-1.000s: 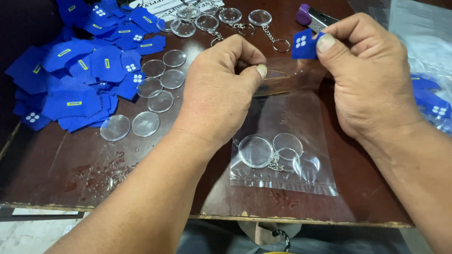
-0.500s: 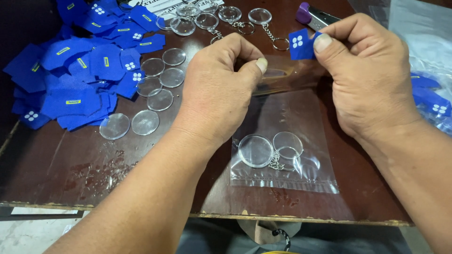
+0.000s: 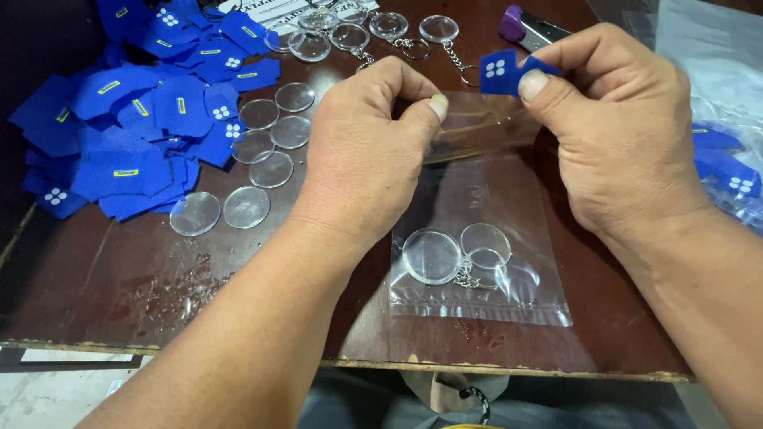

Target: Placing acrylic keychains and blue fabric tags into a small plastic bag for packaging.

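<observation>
The left hand (image 3: 362, 151) pinched the clear bag (image 3: 477, 238) mouth open above the tabletop (image 3: 119, 294), while the right hand (image 3: 628, 135) fingers clamped a blue card (image 3: 499, 71) at the opening, ready to slip inside.

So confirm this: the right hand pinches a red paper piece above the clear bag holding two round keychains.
Not quite. In the head view the right hand pinches a blue paper piece, not red, above the clear bag holding two round keychains.

A worn dark-brown wooden table (image 3: 119, 294) stands over pale floor (image 3: 48, 389).
</observation>
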